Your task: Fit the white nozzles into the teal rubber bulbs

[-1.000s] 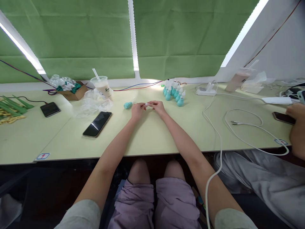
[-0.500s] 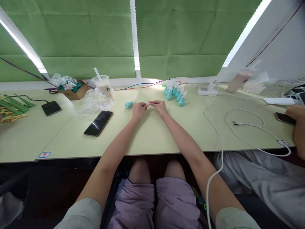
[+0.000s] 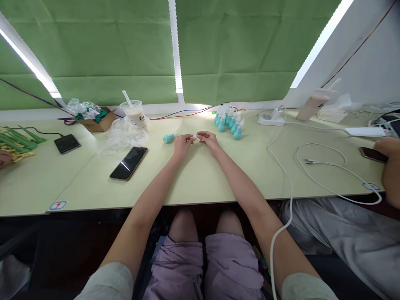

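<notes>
My left hand (image 3: 183, 145) pinches a small white piece (image 3: 194, 136), too small to make out in detail. My right hand (image 3: 208, 140) is close by on the right, its curved fingers slightly apart around the near end of that piece; whether they touch it I cannot tell. Just left of my left hand a turquoise bulb-shaped bottle (image 3: 168, 138) lies on its side. Beyond my right hand stand several turquoise bottles (image 3: 237, 133) with whitish pointed tops, grouped upright.
On the pale table (image 3: 200, 179) lie a black phone (image 3: 128, 163) and a crumpled plastic bag (image 3: 121, 135). A drink cup (image 3: 137, 114) and a cardboard box (image 3: 100, 121) stand behind. White cable (image 3: 290, 179) loops at right. Co-workers' hands show at both edges.
The fingers of my right hand have loosened and parted slightly from the white piece, which stays in my left hand. Another person's hand has appeared at the far left edge.
</notes>
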Tool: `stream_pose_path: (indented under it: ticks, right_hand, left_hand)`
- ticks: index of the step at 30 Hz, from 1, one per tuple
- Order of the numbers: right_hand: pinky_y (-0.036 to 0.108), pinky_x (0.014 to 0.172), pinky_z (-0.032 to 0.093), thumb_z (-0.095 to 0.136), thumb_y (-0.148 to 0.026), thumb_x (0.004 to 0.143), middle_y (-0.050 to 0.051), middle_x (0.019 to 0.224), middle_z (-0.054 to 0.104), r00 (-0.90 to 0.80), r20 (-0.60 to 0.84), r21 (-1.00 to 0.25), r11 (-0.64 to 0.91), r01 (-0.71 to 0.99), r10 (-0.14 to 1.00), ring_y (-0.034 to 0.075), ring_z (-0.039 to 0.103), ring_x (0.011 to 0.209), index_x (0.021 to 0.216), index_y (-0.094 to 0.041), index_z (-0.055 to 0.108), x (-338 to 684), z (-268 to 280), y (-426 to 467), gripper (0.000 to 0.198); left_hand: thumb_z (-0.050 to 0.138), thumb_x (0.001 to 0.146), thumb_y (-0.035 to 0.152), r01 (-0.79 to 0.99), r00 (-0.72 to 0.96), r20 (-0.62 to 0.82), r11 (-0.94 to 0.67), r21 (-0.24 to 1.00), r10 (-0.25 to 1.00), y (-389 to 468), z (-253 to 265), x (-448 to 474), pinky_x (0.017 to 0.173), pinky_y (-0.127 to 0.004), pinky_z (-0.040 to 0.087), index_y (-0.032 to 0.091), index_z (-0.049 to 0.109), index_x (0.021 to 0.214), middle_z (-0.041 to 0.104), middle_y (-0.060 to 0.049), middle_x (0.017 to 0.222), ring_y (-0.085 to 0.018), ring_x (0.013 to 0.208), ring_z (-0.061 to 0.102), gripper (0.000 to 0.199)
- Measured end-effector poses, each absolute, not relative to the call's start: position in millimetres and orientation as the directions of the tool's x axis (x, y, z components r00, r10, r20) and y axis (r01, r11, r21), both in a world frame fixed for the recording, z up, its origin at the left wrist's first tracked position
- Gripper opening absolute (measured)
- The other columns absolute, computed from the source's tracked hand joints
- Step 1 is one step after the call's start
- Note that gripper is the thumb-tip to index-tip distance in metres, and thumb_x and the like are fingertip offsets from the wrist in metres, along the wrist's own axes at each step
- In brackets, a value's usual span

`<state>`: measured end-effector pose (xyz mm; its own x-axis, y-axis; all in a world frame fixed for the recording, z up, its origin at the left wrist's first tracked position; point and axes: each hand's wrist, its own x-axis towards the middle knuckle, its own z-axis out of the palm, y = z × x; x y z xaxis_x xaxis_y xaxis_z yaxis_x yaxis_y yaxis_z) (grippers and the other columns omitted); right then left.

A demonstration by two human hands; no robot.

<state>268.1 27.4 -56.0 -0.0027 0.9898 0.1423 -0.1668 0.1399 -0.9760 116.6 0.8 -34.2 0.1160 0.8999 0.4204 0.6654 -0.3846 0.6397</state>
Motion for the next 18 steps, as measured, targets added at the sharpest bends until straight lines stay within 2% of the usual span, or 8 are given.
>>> stream_pose_path:
  ticks: [3, 5, 7, 9, 12, 15, 18]
  right_hand:
    - [0.027, 0.072, 0.053, 0.074, -0.035, 0.065, 0.001, 0.083, 0.071, 0.023, 0.189, -0.970, 0.190, -0.153, 0.982, 0.010, 0.060, 0.067, 0.093, -0.020, 0.069, 269, -60, 32, 0.032]
    - [0.028, 0.070, 0.054, 0.071, -0.033, 0.068, 0.002, 0.084, 0.071, 0.083, 0.251, -0.965, 0.256, -0.064, 0.965, 0.012, 0.061, 0.067, 0.094, -0.020, 0.069, 270, -63, 37, 0.029]
    - [0.028, 0.070, 0.053, 0.067, -0.026, 0.071, 0.003, 0.085, 0.072, 0.161, 0.311, -0.949, 0.296, 0.111, 0.937, 0.013, 0.063, 0.070, 0.090, -0.019, 0.069, 273, -65, 43, 0.020]
    - [0.029, 0.075, 0.052, 0.062, -0.019, 0.074, 0.003, 0.086, 0.072, 0.222, 0.342, -0.914, 0.268, 0.306, 0.913, 0.014, 0.064, 0.072, 0.087, -0.018, 0.069, 277, -65, 52, 0.015]
    - [0.031, 0.080, 0.050, 0.058, -0.015, 0.078, 0.002, 0.089, 0.073, 0.205, 0.370, -0.798, 0.196, 0.570, 0.906, 0.017, 0.065, 0.080, 0.089, -0.021, 0.069, 281, -61, 72, 0.016]
    - [0.033, 0.083, 0.048, 0.056, -0.014, 0.081, 0.003, 0.094, 0.073, 0.141, 0.399, -0.641, 0.165, 0.749, 0.906, 0.020, 0.064, 0.093, 0.093, -0.022, 0.068, 279, -56, 95, 0.019]
    - [0.032, 0.084, 0.046, 0.053, -0.013, 0.083, 0.004, 0.097, 0.072, 0.098, 0.383, -0.567, 0.151, 0.810, 0.919, 0.021, 0.063, 0.097, 0.098, -0.022, 0.068, 269, -54, 117, 0.023]
  left_hand:
    - [0.050, 0.090, 0.028, 0.720, 0.158, 0.478, -0.432, 0.543, 0.864, 1, -36, 117, 0.074, -0.029, 0.040, 0.020, 0.072, 0.099, 0.070, -0.005, 0.083, -0.019, 0.081, 0.056, 0.025]
    - [0.050, 0.090, 0.022, 0.764, 0.159, 0.491, -0.422, 0.488, 0.856, 1, -37, 116, 0.079, -0.030, 0.041, 0.020, 0.071, 0.103, 0.069, -0.006, 0.090, -0.020, 0.089, 0.055, 0.026]
    - [0.052, 0.089, 0.021, 0.798, 0.124, 0.469, -0.369, 0.477, 0.874, 4, -36, 112, 0.081, -0.031, 0.041, 0.020, 0.072, 0.103, 0.070, -0.007, 0.092, -0.021, 0.091, 0.055, 0.024]
    - [0.056, 0.088, 0.025, 0.818, 0.073, 0.421, -0.296, 0.494, 0.904, 12, -30, 105, 0.080, -0.032, 0.042, 0.021, 0.073, 0.097, 0.071, -0.006, 0.089, -0.021, 0.089, 0.057, 0.020]
    - [0.063, 0.083, 0.029, 0.853, 0.074, 0.359, -0.245, 0.460, 0.930, 36, -9, 96, 0.077, -0.032, 0.043, 0.021, 0.074, 0.088, 0.071, -0.006, 0.086, -0.022, 0.089, 0.058, 0.014]
    - [0.064, 0.081, 0.024, 0.915, 0.155, 0.351, -0.269, 0.302, 0.923, 68, 16, 93, 0.077, -0.032, 0.043, 0.019, 0.073, 0.087, 0.070, -0.008, 0.090, -0.024, 0.095, 0.057, 0.012]
    - [0.057, 0.083, 0.014, 0.951, 0.240, 0.290, -0.284, 0.121, 0.926, 100, 29, 96, 0.078, -0.032, 0.043, 0.016, 0.073, 0.091, 0.070, -0.011, 0.095, -0.025, 0.099, 0.057, 0.017]
